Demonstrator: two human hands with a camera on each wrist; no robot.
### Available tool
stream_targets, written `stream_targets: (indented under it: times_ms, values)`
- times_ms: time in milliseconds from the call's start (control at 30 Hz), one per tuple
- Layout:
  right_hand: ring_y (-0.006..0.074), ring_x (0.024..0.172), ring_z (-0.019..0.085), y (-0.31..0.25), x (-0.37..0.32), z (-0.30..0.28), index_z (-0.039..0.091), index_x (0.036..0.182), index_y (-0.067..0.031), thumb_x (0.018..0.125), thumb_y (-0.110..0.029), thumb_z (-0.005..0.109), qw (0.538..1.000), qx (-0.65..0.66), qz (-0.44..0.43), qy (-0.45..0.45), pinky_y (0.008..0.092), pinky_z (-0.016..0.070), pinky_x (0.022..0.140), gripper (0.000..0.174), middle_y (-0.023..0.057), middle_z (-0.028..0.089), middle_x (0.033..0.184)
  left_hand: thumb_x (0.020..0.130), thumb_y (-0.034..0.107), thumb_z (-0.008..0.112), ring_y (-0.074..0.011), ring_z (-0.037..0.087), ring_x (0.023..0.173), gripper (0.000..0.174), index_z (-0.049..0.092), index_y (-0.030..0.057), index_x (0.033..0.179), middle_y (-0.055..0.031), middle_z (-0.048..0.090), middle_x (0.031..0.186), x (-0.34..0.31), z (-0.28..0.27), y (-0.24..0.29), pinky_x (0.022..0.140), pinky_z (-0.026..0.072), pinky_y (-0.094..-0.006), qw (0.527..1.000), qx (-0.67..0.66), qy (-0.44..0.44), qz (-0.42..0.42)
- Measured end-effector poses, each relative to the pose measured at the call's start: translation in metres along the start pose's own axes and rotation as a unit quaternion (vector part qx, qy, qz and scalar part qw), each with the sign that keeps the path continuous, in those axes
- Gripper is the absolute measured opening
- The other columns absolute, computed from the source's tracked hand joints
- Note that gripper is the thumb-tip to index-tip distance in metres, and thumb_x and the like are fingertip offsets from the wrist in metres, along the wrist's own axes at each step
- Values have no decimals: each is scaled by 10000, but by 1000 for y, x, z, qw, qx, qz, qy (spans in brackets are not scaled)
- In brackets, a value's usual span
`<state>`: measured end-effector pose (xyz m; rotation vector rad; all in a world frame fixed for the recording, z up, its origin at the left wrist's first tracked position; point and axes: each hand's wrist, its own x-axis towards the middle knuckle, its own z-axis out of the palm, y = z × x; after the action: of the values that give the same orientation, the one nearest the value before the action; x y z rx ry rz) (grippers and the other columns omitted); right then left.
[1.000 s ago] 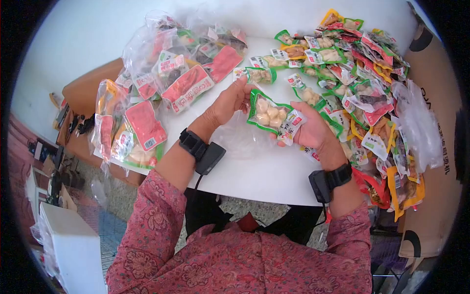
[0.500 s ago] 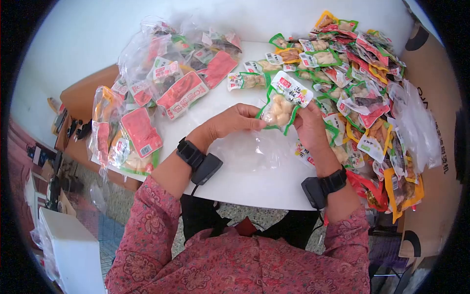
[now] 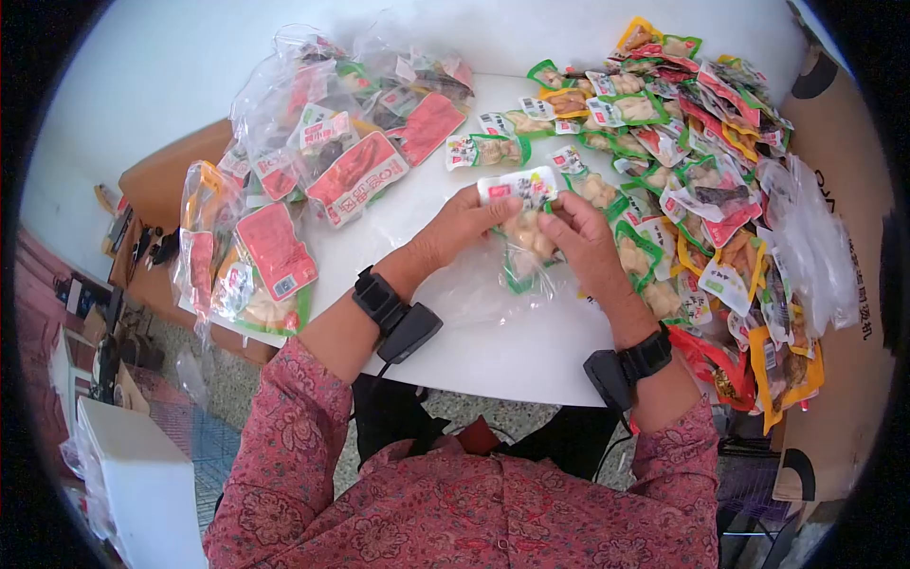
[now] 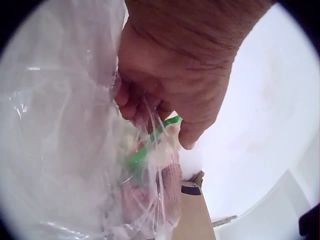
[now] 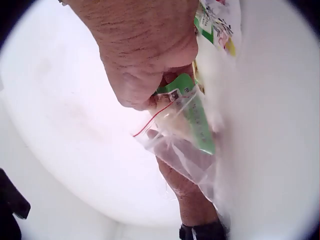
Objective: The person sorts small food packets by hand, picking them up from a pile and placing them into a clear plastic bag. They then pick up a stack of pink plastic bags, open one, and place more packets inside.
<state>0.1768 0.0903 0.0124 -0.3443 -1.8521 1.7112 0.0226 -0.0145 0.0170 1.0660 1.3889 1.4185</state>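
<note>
A green-edged packet of pale round pieces (image 3: 527, 233) with a white label stands between both hands, its lower part inside a clear plastic bag (image 3: 469, 284). The left hand (image 3: 460, 228) pinches the packet's left side and the bag's edge, its thumb across the label. From the right, the right hand (image 3: 590, 248) pinches the packet's other edge. In the left wrist view the clear bag (image 4: 60, 120) hangs from the left hand (image 4: 175, 70). The right wrist view has the bag's red-lined edge (image 5: 155, 119) across the green packet (image 5: 200, 125), below the right hand (image 5: 145, 55).
A heap of mixed packets (image 3: 701, 180) covers the table's right side, with empty-looking clear bags (image 3: 820, 247) beside it. Filled clear bags (image 3: 355, 180) lie at the left. One green-edged packet (image 3: 488, 151) lies just beyond the hands. A cardboard box (image 3: 839, 379) stands at the right.
The packet has turned and come down from above the table into the clear bag. The left hand now grips it higher, and the right hand has shifted slightly left.
</note>
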Motion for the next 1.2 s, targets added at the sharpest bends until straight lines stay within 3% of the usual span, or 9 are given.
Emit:
stream_targets:
  times_ms: [67,133,333,533,1167,1200]
  values:
    - [21,621,449,-1,-2,8,517,876,-30,843,-136,539,1000,-9,7,-13,186,385,519,114,-26,519,717,852,279,570,-53,540,776,300,591,40,1032,-5,615,883,1,-2,-3,704,435,-223,999,-30,39,5]
    - [20,610,436,-2,-3,7,509,842,-31,843,-147,540,999,-33,9,-6,188,376,512,119,-32,500,699,866,274,549,-70,552,828,291,594,36,1028,-20,621,922,-1,-4,-2,764,437,-240,1000,-1,5,20]
    - [19,576,381,-2,-2,3,475,733,-51,836,-165,529,999,-33,21,26,193,324,482,162,-52,436,646,887,268,515,-60,543,842,290,591,28,1032,-13,620,944,0,-3,-6,785,423,-228,998,-36,-26,53]
    - [22,568,348,3,1,1,443,693,-63,830,-143,504,999,-37,-5,30,200,295,479,169,-61,392,624,900,274,490,-59,533,876,306,583,21,1045,-13,615,969,1,-6,-7,822,407,-229,999,16,-23,25]
    - [38,592,360,5,1,-1,445,717,-47,831,-122,480,998,-60,-14,28,213,316,504,142,-46,399,631,886,200,517,-55,536,868,261,580,20,1063,-3,607,976,1,-6,-6,808,411,-222,997,9,-60,38]
    - [38,592,360,5,1,-1,445,717,-47,831,-122,480,998,-60,-14,28,213,316,504,142,-46,399,631,881,234,526,-35,510,789,253,596,43,1031,26,600,894,0,-4,-5,722,403,-208,997,3,-52,54]
